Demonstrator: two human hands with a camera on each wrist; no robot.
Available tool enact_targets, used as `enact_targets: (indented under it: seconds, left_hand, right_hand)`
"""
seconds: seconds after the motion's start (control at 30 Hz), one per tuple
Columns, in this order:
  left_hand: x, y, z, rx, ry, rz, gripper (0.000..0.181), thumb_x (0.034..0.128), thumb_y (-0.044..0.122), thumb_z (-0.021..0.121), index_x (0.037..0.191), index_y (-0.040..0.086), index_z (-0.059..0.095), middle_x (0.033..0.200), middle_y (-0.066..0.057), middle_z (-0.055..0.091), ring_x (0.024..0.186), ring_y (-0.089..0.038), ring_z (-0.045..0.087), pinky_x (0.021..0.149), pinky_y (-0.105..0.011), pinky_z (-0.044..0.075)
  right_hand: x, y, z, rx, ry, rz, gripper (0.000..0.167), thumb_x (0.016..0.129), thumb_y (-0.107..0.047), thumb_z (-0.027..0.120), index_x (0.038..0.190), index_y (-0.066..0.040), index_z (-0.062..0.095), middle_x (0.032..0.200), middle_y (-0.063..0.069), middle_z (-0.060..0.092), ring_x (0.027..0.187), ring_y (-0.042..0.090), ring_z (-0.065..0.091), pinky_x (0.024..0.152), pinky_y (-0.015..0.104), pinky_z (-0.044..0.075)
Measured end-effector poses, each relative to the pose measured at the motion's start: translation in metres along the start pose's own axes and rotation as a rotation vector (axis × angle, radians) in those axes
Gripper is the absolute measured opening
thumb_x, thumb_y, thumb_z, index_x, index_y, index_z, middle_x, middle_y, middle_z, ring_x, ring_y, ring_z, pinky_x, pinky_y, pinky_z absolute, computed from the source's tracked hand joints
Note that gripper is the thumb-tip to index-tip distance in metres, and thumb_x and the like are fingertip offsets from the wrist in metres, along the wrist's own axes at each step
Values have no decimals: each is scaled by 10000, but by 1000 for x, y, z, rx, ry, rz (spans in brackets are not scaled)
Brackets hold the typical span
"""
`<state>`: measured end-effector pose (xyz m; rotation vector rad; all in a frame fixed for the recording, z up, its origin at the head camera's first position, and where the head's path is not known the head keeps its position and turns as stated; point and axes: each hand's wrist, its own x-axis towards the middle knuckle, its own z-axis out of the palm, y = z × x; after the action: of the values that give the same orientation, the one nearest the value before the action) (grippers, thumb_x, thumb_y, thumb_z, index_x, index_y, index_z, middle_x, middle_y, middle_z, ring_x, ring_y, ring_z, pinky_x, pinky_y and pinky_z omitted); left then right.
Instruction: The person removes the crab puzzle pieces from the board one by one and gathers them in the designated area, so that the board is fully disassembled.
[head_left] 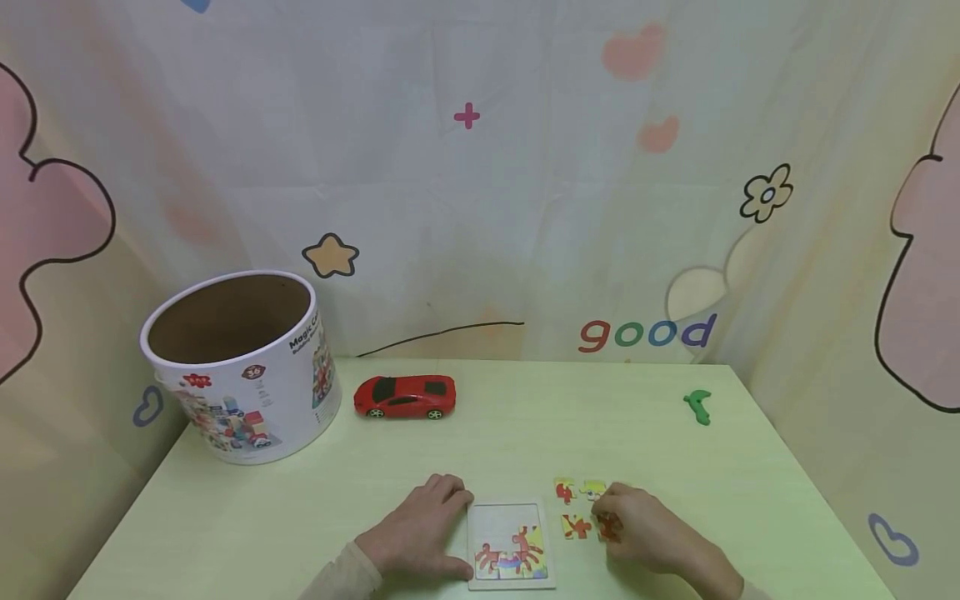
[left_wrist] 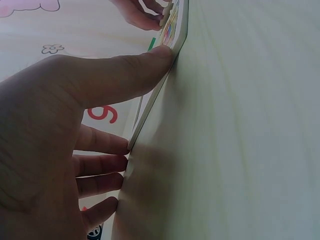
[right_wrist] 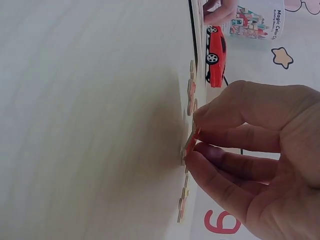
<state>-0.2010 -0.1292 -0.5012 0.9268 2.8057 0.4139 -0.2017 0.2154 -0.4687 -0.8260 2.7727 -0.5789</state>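
Note:
A small square puzzle tray (head_left: 512,585) with a pale rim lies at the front of the table. Joined red, yellow and purple pieces (head_left: 528,546) fill its lower and right parts. My left hand (head_left: 422,530) rests along the tray's left edge, thumb at the near corner and fingertips by the far corner. To the right of the tray, my right hand (head_left: 649,528) pinches a red jigsaw piece (right_wrist: 190,144) between thumb and fingers; it looks tilted up from the table. Loose pieces lie close by: a red-and-yellow one (head_left: 565,491), a yellow one (head_left: 593,489) and another red-and-yellow one (head_left: 576,527).
A white bucket (head_left: 255,408) with printed building blocks stands at the back left, its mouth uncovered. Beside it sits a red toy car (head_left: 405,397). A small green curved object (head_left: 698,407) lies at the far right. A patterned curtain (head_left: 465,208) hangs behind the table.

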Motion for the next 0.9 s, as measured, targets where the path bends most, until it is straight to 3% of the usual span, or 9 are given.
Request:
enact_targets:
  seconds: [0.27,0.57,0.9]
  left_hand:
    - [0,1,-1,6,-2,3,859,726,716,678,1346,149,503,1345,6,446,1227,-177,412,1051,-394,410]
    - [-1,1,-2,-5,-10,-4,859,724,703,691,1348,144,504,1346,2,445,1225,-178,412,1049,-397,410]
    - [1,-1,1,2,-12,-18,868,720,723,678,1355,160,498,1357,9,438,1231,-173,409,1052,-398,413]
  right_hand:
    - [2,-1,2,-30,-9,-19,150,755,-66,758,855,-164,707,788,-113,539,698,27,445,606,201,402]
    - [4,-2,3,-38,-32,-28,120,780,-66,764,850,-154,723,798,-95,532,695,28,438,599,204,409]
    - [4,0,0,-9,14,-61,110,780,-72,763,814,-164,715,812,-91,574,693,26,464,595,203,425]
